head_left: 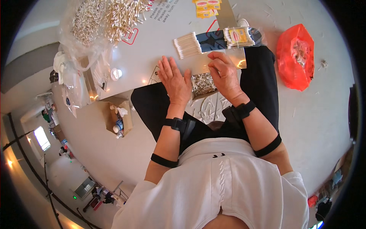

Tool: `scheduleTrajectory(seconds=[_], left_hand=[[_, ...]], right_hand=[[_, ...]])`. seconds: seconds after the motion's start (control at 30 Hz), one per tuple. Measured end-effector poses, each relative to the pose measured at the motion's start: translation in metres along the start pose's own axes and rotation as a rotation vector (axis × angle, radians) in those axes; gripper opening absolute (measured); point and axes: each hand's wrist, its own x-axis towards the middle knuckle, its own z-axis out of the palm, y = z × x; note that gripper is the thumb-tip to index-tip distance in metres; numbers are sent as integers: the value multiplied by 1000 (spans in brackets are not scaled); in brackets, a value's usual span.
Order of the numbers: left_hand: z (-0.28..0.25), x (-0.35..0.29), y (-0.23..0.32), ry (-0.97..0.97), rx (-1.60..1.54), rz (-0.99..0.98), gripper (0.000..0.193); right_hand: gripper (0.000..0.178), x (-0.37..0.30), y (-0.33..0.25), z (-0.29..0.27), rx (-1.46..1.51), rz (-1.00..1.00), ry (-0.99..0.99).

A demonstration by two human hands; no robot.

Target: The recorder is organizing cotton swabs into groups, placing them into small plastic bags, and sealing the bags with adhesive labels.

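My left hand (173, 81) hovers at or rests on the near edge of the grey table (139, 63), palm down with its fingers stretched out and nothing in it. To its right, my right hand (224, 74) has its fingers curled toward the thumb; whether something small sits between them is hidden. Just beyond both hands lies a neat row of cotton swabs (187, 45). A dark patterned strip (212, 41) joins it to a clear pack of cotton swabs (239, 37) with a yellow label. Below and between the hands, a box of loose cotton swabs (203, 84) shows partly.
Large heaps of cotton swabs (124, 19) fill the table's far left, beside clear plastic bags (74, 57). Yellow cards (207, 8) lie at the far edge. A small white round container (116, 74) stands left. On the floor are a red bag (295, 74) and a cardboard box (127, 121).
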Motion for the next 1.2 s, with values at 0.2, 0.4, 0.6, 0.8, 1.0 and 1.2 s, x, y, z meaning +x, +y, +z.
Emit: scheduleTrajectory(seconds=[0.2,0.4,0.6,0.8,1.0,1.2], left_hand=[[1,3,5,-71,35,-17,77],[-1,11,10,-35,6,21,79],[-11,35,16,-94,76,131,85],[-9,54,15,-124,48,216,84],[-5,55,12,-143,19,226,87],[-5,55,13,-144,2,197,87]], right_hand=[[5,0,1,1,53,38,6],[5,2,1,0,51,40,12],[4,4,-3,-3,51,50,16],[5,8,0,-2,35,40,33],[6,24,4,0,-92,22,47],[4,43,6,8,-228,-48,-12]])
